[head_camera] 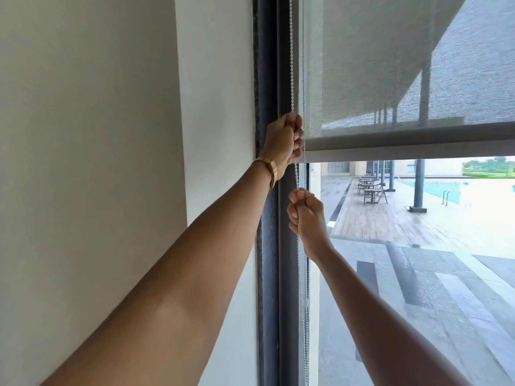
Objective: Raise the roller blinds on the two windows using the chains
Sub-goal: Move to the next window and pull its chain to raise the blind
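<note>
Left hand at 12 o'clock above right hand, both fisted on the chain, blind roughly half raised; second window unseen.

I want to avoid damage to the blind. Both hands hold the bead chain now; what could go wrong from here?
1. The left hand and right hand grip the same strand of the chain; a hard jerk might snap it or its connector.
2. The bottom bar looks slightly tilted, so the blind may roll up unevenly.
</note>
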Tool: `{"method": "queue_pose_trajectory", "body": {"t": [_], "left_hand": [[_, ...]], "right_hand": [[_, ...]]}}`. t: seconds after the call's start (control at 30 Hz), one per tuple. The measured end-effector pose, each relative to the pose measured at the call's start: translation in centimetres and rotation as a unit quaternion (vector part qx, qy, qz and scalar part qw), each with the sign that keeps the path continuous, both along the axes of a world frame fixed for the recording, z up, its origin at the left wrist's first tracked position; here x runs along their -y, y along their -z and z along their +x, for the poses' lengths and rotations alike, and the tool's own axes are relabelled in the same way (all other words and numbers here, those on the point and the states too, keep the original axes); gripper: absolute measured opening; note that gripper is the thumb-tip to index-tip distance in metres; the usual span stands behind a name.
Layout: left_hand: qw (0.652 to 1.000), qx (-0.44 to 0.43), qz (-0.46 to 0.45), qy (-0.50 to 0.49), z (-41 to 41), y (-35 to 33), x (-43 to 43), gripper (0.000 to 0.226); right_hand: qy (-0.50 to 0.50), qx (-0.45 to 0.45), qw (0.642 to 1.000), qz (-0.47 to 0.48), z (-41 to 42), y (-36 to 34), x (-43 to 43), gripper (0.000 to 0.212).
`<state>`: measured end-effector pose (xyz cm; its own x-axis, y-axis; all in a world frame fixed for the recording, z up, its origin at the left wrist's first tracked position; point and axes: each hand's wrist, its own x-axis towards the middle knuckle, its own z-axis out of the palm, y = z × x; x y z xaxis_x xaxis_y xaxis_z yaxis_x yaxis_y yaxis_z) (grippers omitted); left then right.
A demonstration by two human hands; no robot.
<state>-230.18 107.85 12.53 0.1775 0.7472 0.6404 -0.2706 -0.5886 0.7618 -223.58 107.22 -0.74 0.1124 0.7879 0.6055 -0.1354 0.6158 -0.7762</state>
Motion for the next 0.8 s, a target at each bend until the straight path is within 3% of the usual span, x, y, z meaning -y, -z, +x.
{"method": "queue_pose_trajectory", "body": {"t": [0.4, 0.8], "left_hand": [[0.999, 0.047, 0.016, 0.012, -1.1, 1.4, -0.7, 0.038], [0.999, 0.026, 0.015, -0.03, -2.8, 2.1, -1.2, 0.038]], "right_hand": [[-0.014, 0.003, 1.0, 0.01, -1.9, 1.0, -0.9, 0.037], [-0.003, 0.037, 0.999, 0.025, -2.8, 1.6, -1.9, 0.036]]}}
